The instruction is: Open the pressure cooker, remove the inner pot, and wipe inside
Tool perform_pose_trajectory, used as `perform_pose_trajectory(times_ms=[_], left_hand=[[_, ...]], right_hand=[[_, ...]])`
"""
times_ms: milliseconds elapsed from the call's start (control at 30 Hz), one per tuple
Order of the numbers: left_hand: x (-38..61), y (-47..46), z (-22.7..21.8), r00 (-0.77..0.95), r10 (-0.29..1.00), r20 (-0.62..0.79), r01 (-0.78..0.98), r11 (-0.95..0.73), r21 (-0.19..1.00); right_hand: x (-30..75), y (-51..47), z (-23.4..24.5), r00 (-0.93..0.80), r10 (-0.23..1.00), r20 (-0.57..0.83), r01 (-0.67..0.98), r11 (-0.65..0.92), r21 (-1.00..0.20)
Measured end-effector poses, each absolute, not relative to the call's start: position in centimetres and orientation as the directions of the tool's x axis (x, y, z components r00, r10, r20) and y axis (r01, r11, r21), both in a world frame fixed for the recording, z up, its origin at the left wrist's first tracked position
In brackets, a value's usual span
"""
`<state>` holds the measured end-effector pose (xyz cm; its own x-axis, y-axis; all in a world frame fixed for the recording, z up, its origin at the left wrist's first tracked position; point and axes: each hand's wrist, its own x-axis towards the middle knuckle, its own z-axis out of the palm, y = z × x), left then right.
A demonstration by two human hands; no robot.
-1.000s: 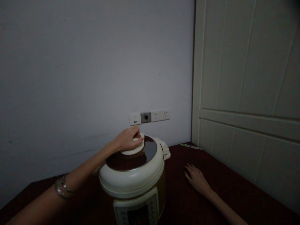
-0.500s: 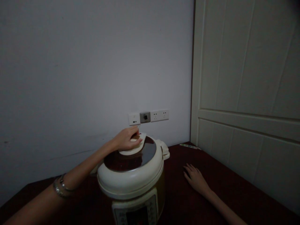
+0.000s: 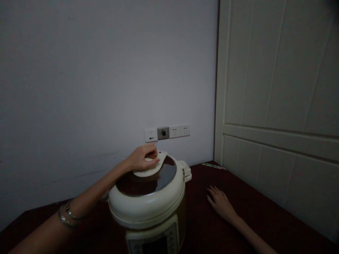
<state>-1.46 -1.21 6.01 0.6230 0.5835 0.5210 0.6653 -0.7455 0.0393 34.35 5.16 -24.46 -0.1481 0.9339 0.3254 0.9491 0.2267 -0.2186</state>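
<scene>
Grip and rest positions

Your left hand [image 3: 144, 157] is curled, fingers and thumb around the raised cream plastic handle [image 3: 148, 173] atop the round, glossy dark-brown lid [image 3: 165, 178]; this hold from above likely loads the lid evenly. The lid sits on the squat cream-and-gold electric cooker [image 3: 148, 207], which stands before you on the dark red tabletop [image 3: 202, 222], its cream-framed control panel [image 3: 156, 234] facing you, presumably for easy reading. Your right hand [image 3: 221, 204] lies palm down beside the cooker, not touching it, fingers slightly spread, apparently for support.
</scene>
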Motion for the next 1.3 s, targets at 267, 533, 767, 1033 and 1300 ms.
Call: perform_pose_trajectory(times_ms=[267, 533, 767, 1033, 1300], left_hand=[[-2.1, -1.2, 7.0, 0.458, 0.645, 0.611, 0.548, -0.747, 0.377], [-9.3, -2.0, 4.6, -0.356, 0.66, 0.662, 0.266, -0.607, 0.749], [-15.0, -4.1, -3.2, -0.57, 0.691, 0.445, 0.499, -0.139, 0.855], [-14.8, -4.2, -5.4, -0.413, 0.852, 0.322, 0.444, -0.12, 0.888], [-14.5, -4.7, -4.5, -0.356, 0.895, 0.269, 0.407, -0.111, 0.907]], right_hand=[[34.2, 6.9, -16.7, -0.003, 0.919, 0.395, 0.704, 0.282, -0.652], [22.8, 1.3, 3.8, -0.383, 0.523, 0.761, 0.554, 0.789, -0.264], [11.9, -2.8, 8.2, -0.755, 0.46, 0.468, 0.619, 0.737, 0.273], [8.9, -2.7, 6.4, -0.728, 0.56, 0.395, 0.679, 0.671, 0.299], [8.9, -2.8, 6.3, -0.741, 0.556, 0.377, 0.666, 0.681, 0.305]])
